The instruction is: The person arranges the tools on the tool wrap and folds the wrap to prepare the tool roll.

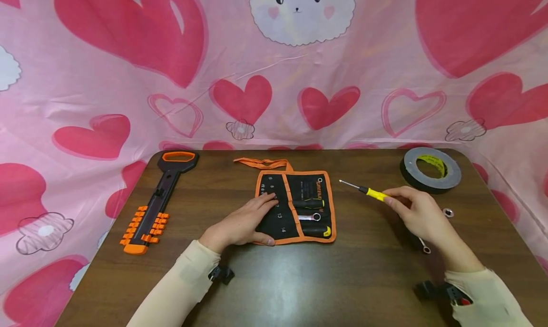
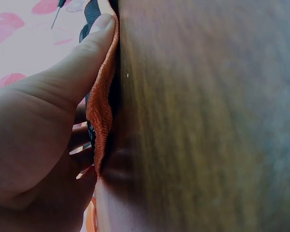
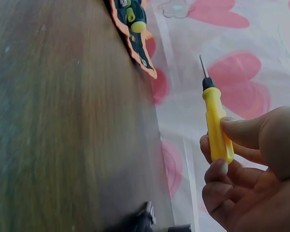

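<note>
A black tool pouch [image 1: 288, 222] with orange edging and size numbers lies flat on the wooden table. My left hand [image 1: 244, 220] rests on its left part, fingers stretched over the cloth, and the thumb [image 2: 82, 60] lies along the orange edge. In the pouch's pockets sit a ring-ended wrench [image 1: 317, 216], a black handle with a yellow end [image 1: 327, 232] and another dark handle [image 1: 309, 203]. To the right of the pouch, my right hand [image 1: 413, 210] pinches a small screwdriver [image 3: 215, 121] by its yellow handle between thumb and fingers. Its thin shaft points toward the pouch, raised above the table.
A roll of dark tape [image 1: 453, 175] lies at the back right. A wrench [image 1: 425, 249] is partly hidden under the right forearm, with a metal ring end [image 1: 447, 213] nearby. On the left lies a black rack [image 1: 147, 222] with orange clips. A patterned cloth [image 1: 274, 103] hangs behind.
</note>
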`<state>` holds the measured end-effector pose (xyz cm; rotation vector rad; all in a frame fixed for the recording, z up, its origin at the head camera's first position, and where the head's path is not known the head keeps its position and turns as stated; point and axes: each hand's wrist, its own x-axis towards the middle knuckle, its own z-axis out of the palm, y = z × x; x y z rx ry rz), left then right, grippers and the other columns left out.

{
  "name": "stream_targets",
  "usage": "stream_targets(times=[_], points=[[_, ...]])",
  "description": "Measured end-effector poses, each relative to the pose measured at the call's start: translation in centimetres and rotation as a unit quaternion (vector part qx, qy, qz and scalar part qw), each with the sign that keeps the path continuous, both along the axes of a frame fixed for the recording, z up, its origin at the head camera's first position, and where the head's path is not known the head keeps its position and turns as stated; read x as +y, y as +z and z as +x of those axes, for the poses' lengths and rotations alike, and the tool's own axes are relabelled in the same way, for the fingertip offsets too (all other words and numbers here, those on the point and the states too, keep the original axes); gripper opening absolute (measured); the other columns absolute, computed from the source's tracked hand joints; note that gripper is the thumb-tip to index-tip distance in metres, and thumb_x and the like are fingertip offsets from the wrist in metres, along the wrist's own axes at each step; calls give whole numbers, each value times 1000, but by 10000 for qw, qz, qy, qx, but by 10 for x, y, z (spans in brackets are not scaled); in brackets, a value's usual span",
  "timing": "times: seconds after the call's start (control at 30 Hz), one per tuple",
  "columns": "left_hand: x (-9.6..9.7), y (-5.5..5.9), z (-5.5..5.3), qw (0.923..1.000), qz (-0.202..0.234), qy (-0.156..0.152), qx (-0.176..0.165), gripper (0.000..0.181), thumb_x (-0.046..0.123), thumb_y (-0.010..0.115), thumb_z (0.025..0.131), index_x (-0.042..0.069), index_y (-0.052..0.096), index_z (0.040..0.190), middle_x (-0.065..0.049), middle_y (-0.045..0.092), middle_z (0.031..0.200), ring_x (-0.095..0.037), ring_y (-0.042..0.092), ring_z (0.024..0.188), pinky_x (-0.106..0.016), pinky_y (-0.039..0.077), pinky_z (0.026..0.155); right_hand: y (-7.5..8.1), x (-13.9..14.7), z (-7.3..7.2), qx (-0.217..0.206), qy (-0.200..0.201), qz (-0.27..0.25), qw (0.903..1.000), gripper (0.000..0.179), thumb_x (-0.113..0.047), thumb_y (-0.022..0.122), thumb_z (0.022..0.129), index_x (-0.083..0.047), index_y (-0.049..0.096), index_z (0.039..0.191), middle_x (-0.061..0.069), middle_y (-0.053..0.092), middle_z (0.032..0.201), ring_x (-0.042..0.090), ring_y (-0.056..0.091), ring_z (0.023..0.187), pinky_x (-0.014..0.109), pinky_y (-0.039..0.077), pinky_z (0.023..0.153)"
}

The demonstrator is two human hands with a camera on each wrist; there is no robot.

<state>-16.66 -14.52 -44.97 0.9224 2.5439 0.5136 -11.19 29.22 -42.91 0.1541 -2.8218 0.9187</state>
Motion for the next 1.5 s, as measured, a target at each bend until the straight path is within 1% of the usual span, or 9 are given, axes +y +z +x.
stream_targets(times=[0.23, 0.5, 0.6, 0.73, 1.0, 1.2, 1.4, 1.5], points=[[-1, -1, 0, 10000, 17, -19, 25, 106, 54, 86, 89, 16, 30, 171, -5, 19, 182, -29, 15, 170, -55, 26, 134, 4, -12, -9, -89, 248, -87, 9996, 19, -13, 73, 104, -2, 79, 119, 14, 75, 104, 20, 53, 79, 26, 41, 63], [0, -1, 0, 10000, 53, -32, 67, 106, 54, 86, 88, 16, 31, 171, -5, 20, 182, -29, 15, 170, -54, 27, 134, 3, -27, -21, 42, 469, -52, 9989, 17, -12, 74, 103, -4, 80, 117, 10, 75, 101, 19, 53, 80, 27, 42, 68], [0, -1, 0, 10000, 58, -25, 74, 106, 54, 87, 88, 15, 32, 171, -5, 21, 181, -29, 16, 170, -54, 27, 134, 2, -32, -24, 26, 536, -56, 9985, 17, -13, 74, 103, -5, 81, 117, 9, 76, 101, 19, 54, 81, 28, 42, 69], [0, -1, 0, 9999, 53, -38, 95, 106, 54, 86, 88, 15, 32, 170, -6, 21, 181, -29, 16, 170, -54, 27, 134, 2, -38, -29, -91, 563, -65, 9983, 18, -13, 74, 103, -4, 81, 117, 9, 75, 101, 20, 54, 81, 28, 43, 70], [0, -1, 0, 10000, 50, -15, 24, 105, 54, 86, 89, 16, 32, 171, -5, 20, 181, -29, 15, 170, -54, 26, 135, 2, -51, -39, -535, 562, -129, 9969, 21, -14, 75, 102, -3, 80, 120, 12, 74, 104, 23, 56, 85, 32, 45, 73], [0, -2, -1, 9999, 97, -20, 28, 105, 54, 86, 88, 16, 32, 170, -5, 21, 181, -29, 15, 170, -54, 26, 135, -2, -58, -45, -599, 668, -123, 9959, 20, -12, 76, 101, -3, 81, 118, 12, 74, 105, 24, 58, 87, 35, 46, 76], [-1, -2, -1, 10000, 94, -16, 8, 105, 55, 86, 88, 17, 32, 171, -4, 21, 181, -29, 15, 170, -54, 26, 135, -4, -66, -52, -802, 741, -65, 9940, 20, -13, 77, 101, -5, 82, 119, 12, 73, 107, 25, 60, 90, 37, 50, 81], [-1, -1, -1, 9999, 101, -22, 5, 105, 55, 86, 88, 17, 32, 171, -4, 21, 181, -29, 15, 170, -55, 26, 135, -7, -70, -55, -837, 828, -55, 9930, 21, -13, 76, 101, -4, 82, 119, 13, 72, 108, 25, 61, 91, 39, 51, 82]])
